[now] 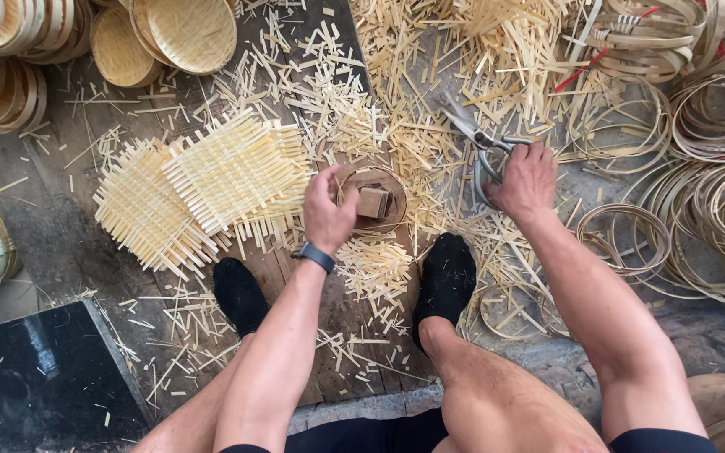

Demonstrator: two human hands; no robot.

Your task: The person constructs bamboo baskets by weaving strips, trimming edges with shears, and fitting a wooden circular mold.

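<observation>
My right hand [527, 180] grips the handles of large metal shears [473, 134], whose blades point up and to the left over bamboo scraps. My left hand [327, 211], with a dark watch on the wrist, hovers with its fingers curled beside a round bamboo hoop [372, 174] on the wooden floor; a small wooden block [373, 202] sits inside the hoop. Whether the fingers pinch anything is unclear. To the left lie woven square bamboo mats [203, 186], stacked and overlapping.
My feet in black socks [446, 277] rest on the planks among cut bamboo strips [413, 75]. Coils of bamboo rings [715, 201] pile at the right. Finished round woven trays [182, 32] stack at the top left. A dark slab [35, 377] lies at the bottom left.
</observation>
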